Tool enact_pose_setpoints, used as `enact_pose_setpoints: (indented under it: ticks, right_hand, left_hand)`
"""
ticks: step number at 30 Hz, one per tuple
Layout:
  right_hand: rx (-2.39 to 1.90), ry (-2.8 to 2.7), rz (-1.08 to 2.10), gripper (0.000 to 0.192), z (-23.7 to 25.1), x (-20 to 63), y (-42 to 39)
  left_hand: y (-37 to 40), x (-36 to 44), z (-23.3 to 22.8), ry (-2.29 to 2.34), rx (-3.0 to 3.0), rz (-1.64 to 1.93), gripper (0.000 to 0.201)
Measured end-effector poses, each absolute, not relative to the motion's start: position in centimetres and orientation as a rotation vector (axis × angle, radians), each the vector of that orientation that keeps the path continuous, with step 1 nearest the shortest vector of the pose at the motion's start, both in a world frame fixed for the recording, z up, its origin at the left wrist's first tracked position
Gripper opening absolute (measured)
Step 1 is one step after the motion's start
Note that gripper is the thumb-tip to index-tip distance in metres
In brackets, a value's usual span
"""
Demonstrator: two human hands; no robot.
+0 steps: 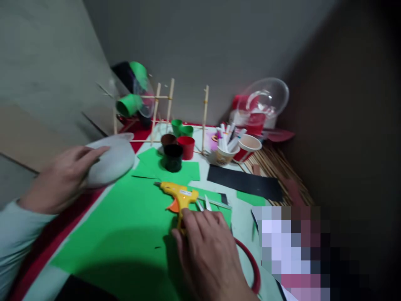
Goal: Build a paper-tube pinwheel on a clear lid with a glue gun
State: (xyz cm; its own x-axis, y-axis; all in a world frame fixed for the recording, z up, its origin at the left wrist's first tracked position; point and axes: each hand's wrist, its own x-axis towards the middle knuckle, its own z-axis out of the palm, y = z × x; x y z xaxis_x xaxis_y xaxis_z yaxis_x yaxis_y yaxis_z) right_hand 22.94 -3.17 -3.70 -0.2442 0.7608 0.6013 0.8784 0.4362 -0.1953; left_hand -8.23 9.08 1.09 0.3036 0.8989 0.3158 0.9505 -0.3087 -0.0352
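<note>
My left hand [62, 177] is closed on a whitish, rounded bowl [114, 161] at the left edge of the table, with the thumb over its near side. My right hand [208, 251] has its thumb and fingers about the handle of a yellow hot glue gun [179, 193]. The gun's nozzle points left, and a clear glue stick [216, 202] sticks out of its back. Scissors blades [207, 203] show just beyond my right knuckles; their handles are hidden. Beneath the gun lies a large sheet of green paper [125, 225].
Small paper-covered cups, including a black one [173, 158] and a red one [187, 147], stand ahead. Behind rises a wooden stick frame [205, 117]. Markers fill a paper cup [224, 154]. A black strip [246, 182], bamboo sticks [282, 171] and a red curved band [253, 263] lie right.
</note>
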Motion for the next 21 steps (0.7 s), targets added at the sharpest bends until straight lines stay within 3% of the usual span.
enact_pose_setpoints:
  ticks: [2,4,5,7,12,16,21]
  right_hand:
    - [-1.312,-2.088,-0.301,0.03,-3.9,23.3,-3.1]
    - [-1.271,-2.139,-0.351,0.028,-4.3,23.7,-3.0]
    - [-1.262,-2.165,-0.373,0.027,-4.6,23.9,-3.0]
    - [-1.246,-2.212,-0.425,0.025,-5.2,24.4,-2.9]
    - [-1.132,-2.233,-0.595,0.025,-6.4,25.4,-1.6]
    - [-1.047,-2.212,-0.662,0.022,-6.4,25.8,-0.6]
    - [-1.025,-2.099,-0.321,0.02,-5.3,25.8,-1.8]
  left_hand:
    - [8.6,-8.6,1.3,-1.862,-2.255,-0.536,0.052]
    - [8.5,-8.1,1.0,-1.914,-2.147,-1.304,0.034]
    - [8.5,-7.9,0.7,-1.91,-2.078,-1.43,0.028]
    - [8.5,-7.8,0.4,-1.909,-1.915,-1.647,0.021]
    - [8.0,-9.2,1.6,-1.927,-1.457,-1.968,0.026]
    - [7.0,-8.5,3.6,-1.849,-1.404,-2.415,0.02]
    - [4.6,-4.0,4.3,-1.897,-1.781,-2.91,0.024]
